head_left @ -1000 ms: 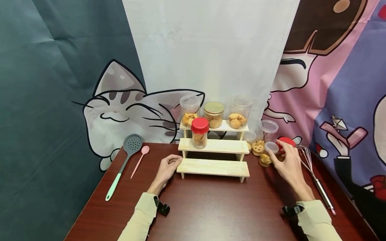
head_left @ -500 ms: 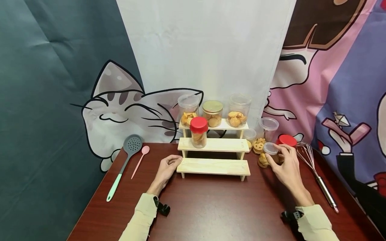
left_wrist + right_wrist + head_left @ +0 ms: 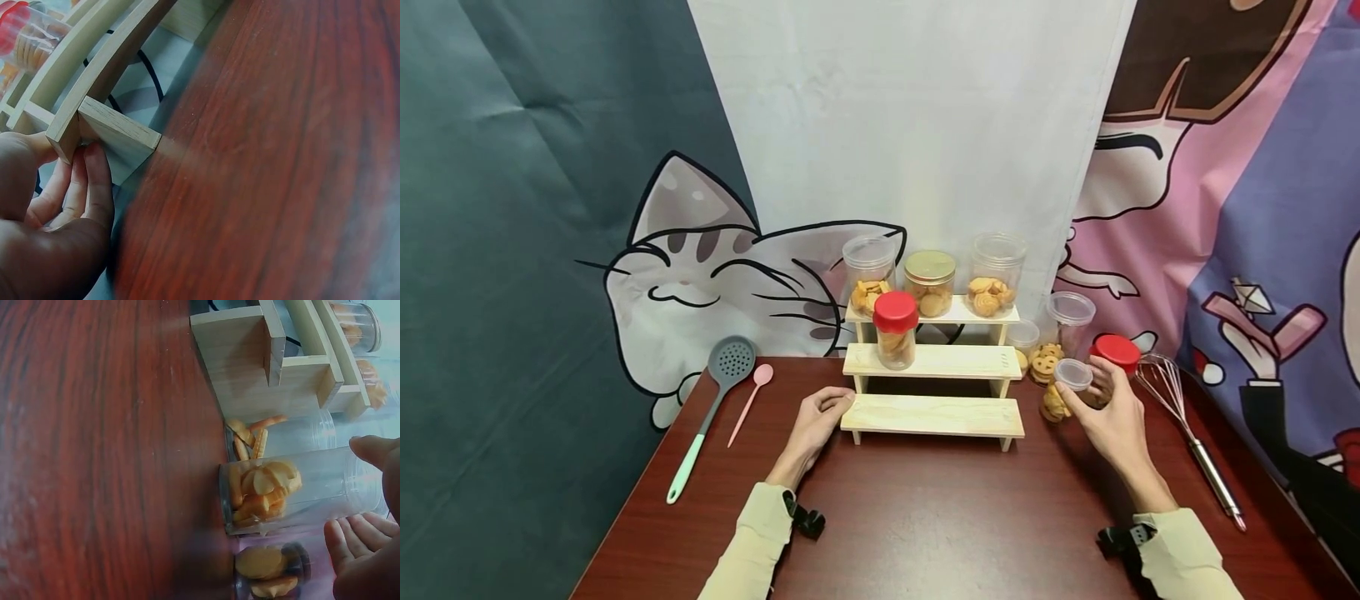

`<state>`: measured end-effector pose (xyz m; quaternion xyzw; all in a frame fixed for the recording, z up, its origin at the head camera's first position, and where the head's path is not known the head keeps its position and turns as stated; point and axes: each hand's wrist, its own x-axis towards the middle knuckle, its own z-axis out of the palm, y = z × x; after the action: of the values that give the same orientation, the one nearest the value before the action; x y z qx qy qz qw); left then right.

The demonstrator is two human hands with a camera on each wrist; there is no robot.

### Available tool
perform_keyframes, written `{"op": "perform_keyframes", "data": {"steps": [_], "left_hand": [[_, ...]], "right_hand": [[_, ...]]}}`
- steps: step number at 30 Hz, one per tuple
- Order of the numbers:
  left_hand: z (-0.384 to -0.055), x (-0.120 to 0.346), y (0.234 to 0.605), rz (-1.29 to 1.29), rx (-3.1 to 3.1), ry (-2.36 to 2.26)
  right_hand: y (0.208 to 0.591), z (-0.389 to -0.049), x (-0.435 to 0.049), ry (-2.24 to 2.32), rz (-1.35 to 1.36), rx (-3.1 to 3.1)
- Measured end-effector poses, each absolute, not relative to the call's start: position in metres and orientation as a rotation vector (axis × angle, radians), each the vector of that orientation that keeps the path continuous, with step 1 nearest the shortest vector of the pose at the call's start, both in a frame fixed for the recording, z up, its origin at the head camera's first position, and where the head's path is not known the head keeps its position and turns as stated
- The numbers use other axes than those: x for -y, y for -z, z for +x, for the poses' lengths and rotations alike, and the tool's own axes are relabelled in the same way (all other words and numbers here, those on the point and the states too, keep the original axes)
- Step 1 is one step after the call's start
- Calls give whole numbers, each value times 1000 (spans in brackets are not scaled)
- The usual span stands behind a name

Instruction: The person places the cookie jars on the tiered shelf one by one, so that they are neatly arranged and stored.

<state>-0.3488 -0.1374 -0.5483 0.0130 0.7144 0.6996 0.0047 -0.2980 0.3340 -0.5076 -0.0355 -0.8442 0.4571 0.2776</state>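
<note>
In the head view, my left hand holds the left end of the lowest step of a three-step wooden display stand. The left wrist view shows my thumb over that board and my fingers curled beneath it, beside the stand's leg. My right hand grips a clear plastic jar near its top, thumb on one side and fingers on the other. Cookies fill its lower part, and it stands upright on the table. A red-lidded jar of cookies sits on the middle step.
On the top step are a gold-lidded jar and two clear cookie jars. Behind my right hand stand several more jars, one with a red lid. A whisk lies at right; a slotted turner and pink spoon at left.
My right hand has moved left and closed around the clear jar's top. The left hand has stayed on the stand. The head view has shifted slightly.
</note>
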Motion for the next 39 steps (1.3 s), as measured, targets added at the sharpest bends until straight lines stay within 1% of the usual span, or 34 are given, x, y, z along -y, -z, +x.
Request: {"op": "perform_keyframes", "data": {"steps": [9, 17, 23, 39], "left_hand": [[-350, 137, 551, 51, -2239, -2201], [-350, 138, 552, 42, -2234, -2209], [-349, 137, 551, 40, -2239, -2201], [-349, 139, 550, 45, -2238, -2181]], "right_hand": [[502, -295, -337, -1219, -119, 2376], [508, -298, -336, -1250, -78, 2350], [508, -296, -335, -1272, -114, 2336], [495, -297, -321, -1337, -138, 2212]]}}
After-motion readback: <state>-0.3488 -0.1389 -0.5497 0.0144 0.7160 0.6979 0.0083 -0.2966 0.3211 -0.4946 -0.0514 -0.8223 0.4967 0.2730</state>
